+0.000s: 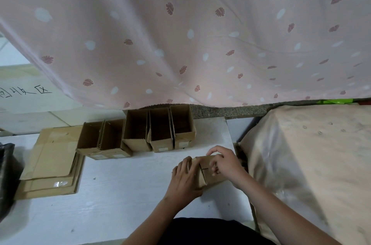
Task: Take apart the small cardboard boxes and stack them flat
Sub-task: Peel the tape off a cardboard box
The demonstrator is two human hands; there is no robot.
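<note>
A small closed cardboard box [208, 174] sits on the white table [120, 194] in front of me. My left hand [185, 178] holds its left side, fingers laid over the top edge. My right hand [224, 162] curls over the top from the right, fingertips at the seam of the flaps. Behind it stands a row of several open small boxes [138, 134], upright and side by side. To the left lies a stack of flattened cardboard [52, 160].
A pink leaf-print curtain [180, 34] hangs just behind the row of boxes. A cloth-covered bulk [311, 164] borders the table on the right. A dark bag [6, 174] sits at the left edge. A sheet with handwriting [26, 92] lies far left.
</note>
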